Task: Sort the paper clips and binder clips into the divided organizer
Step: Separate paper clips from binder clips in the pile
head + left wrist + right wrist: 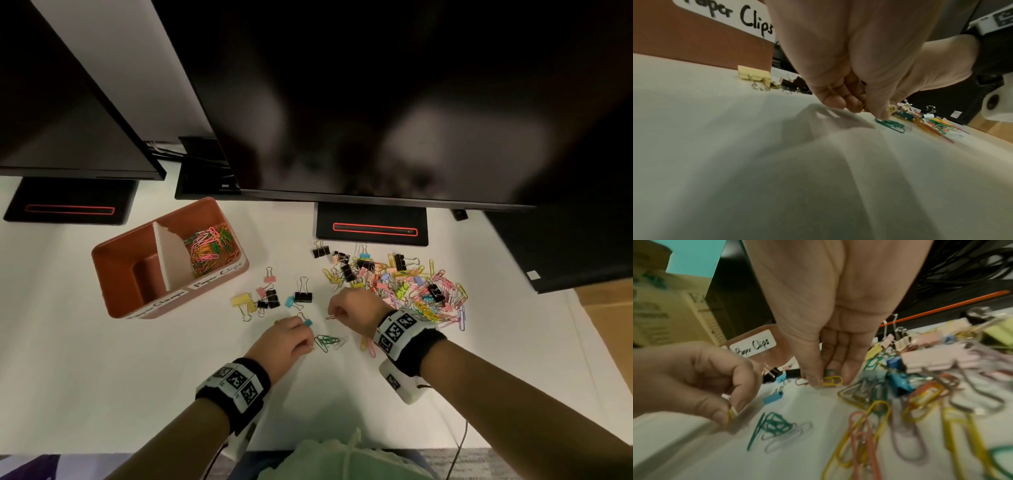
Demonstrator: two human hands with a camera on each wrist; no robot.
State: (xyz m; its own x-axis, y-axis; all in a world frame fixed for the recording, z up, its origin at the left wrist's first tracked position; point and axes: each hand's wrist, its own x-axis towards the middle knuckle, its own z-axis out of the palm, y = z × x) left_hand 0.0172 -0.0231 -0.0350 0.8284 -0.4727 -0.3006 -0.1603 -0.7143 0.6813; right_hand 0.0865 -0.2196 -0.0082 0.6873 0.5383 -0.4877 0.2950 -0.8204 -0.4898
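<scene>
The brown divided organizer (113,274) stands at the left; several coloured paper clips (212,248) lie in its right compartment, and the left one looks bare. My left hand (308,339) hovers low over the table and pinches a yellow paper clip (731,414) between thumb and curled fingers. Just right of it lies a small bunch of green paper clips (327,341). My right hand (337,313) presses down at the left edge of the mixed pile (411,287) and pinches yellow paper clips (831,381) on the table.
A small group of binder clips (267,298) lies between the organizer and my hands, with a blue binder clip (307,322) by my left fingers. Two dark monitors (376,102) overhang the back of the white table (102,377). A cardboard box (606,325) sits at the far right.
</scene>
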